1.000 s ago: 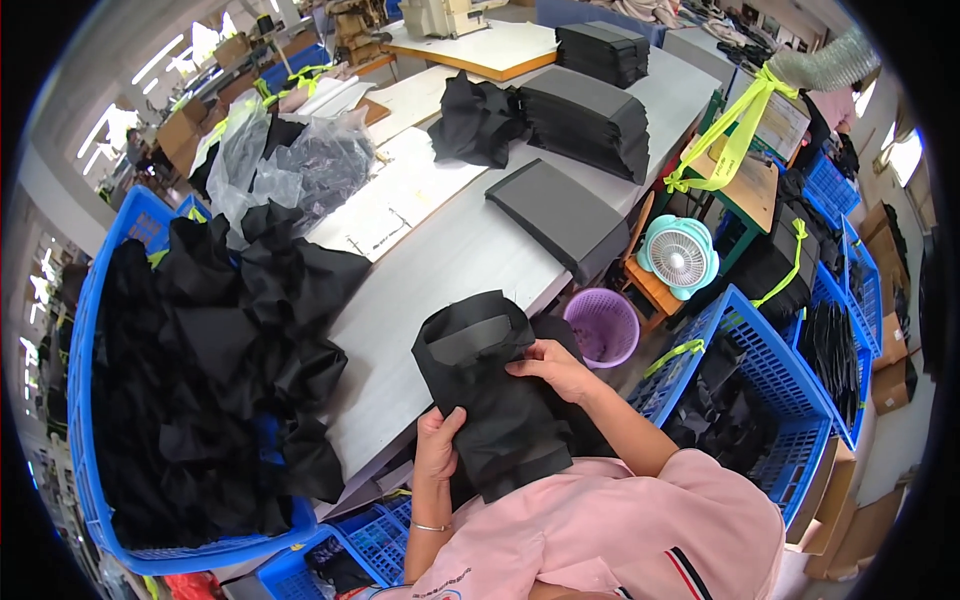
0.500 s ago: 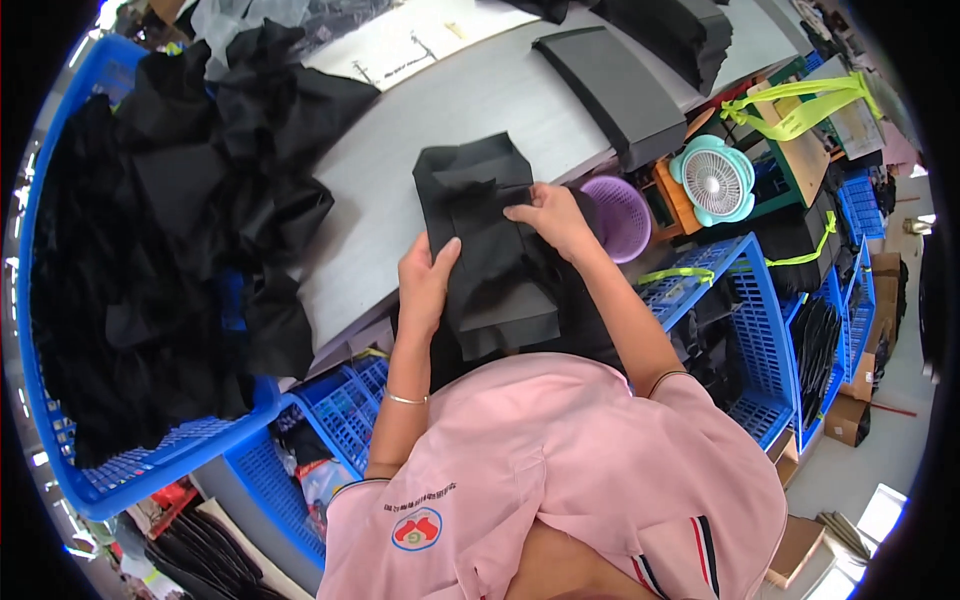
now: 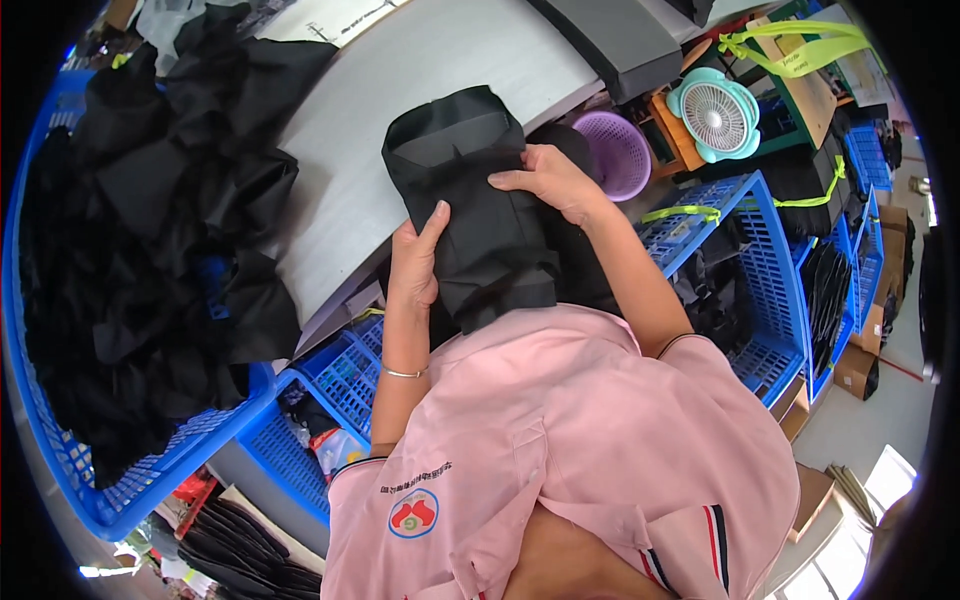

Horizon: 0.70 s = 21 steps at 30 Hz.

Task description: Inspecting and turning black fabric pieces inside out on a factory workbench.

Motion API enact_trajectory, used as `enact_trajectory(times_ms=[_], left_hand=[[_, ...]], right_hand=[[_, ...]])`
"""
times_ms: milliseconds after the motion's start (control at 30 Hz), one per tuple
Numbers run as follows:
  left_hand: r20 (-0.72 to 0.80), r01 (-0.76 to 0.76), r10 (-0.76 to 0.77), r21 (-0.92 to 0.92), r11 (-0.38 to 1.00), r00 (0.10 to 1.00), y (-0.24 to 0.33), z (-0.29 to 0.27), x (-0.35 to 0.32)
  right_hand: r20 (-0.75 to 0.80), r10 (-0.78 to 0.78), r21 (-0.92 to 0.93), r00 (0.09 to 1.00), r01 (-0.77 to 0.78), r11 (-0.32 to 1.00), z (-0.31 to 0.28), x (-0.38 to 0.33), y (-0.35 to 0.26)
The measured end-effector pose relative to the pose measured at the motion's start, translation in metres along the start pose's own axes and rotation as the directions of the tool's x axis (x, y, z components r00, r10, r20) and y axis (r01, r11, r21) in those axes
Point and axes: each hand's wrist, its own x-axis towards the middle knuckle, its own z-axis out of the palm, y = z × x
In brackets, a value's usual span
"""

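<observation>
A black fabric bag point(image 3: 480, 215), long and boxy, lies between my two hands in front of my chest. Its far end gapes into a wide mouth, while the near end is folded and crumpled. My left hand point(image 3: 414, 262) grips the left edge, thumb on top and the other fingers hidden beneath. On the opposite edge, my right hand point(image 3: 556, 184) pinches the fabric near the far end, its thumb lying across the upper face. The bag's far part is over the edge of the grey-white table point(image 3: 350, 150).
A blue basket point(image 3: 120, 505) heaped with black fabric pieces point(image 3: 170, 230) stands at left. A stack of flat black pieces point(image 3: 625, 45) lies on the table's far right. Beyond my right arm are a purple bin point(image 3: 622, 160), a turquoise fan point(image 3: 714, 115) and a blue crate point(image 3: 775, 290).
The bag's far end has become rounder and wider. My hands remain on its two edges, and the bag has tipped somewhat toward me. The whole view has shifted slightly.
</observation>
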Motion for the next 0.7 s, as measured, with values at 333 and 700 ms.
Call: enact_trajectory(times_ms=[333, 700], left_hand=[[0.124, 0.050, -0.020, -0.249, 0.967, 0.992, -0.009, 0.001, 0.004], [-0.243, -0.239, 0.256, 0.096, 0.966, 0.936, 0.027, -0.010, 0.000]], right_hand=[[0.003, -0.068, 0.083, 0.998, 0.068, 0.994, 0.016, -0.010, -0.008], [-0.098, -0.143, -0.080, 0.985, 0.135, 0.988, -0.015, -0.039, 0.003]])
